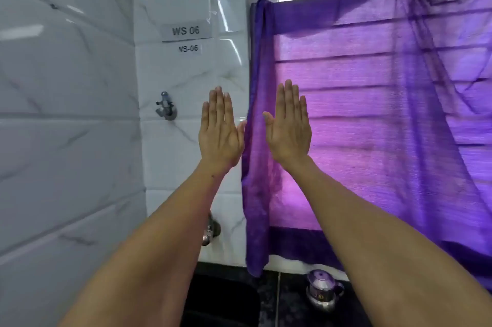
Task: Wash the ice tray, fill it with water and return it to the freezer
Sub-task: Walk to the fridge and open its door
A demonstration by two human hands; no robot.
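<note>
— What are the hands doing?
— The left hand (219, 129) and right hand (288, 126) are raised side by side, flat, fingers straight and together, holding nothing.
— And the ice tray?
— Not in view. A wall tap (165, 106) sits just left of the left hand; a purple curtain (372, 113) hangs behind the right; a steel pot (322, 290) stands well below it.

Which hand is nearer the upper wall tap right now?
Left. The left hand is raised flat just right of the tap, apart from it. The right hand is farther right, in front of the purple curtain.
</note>
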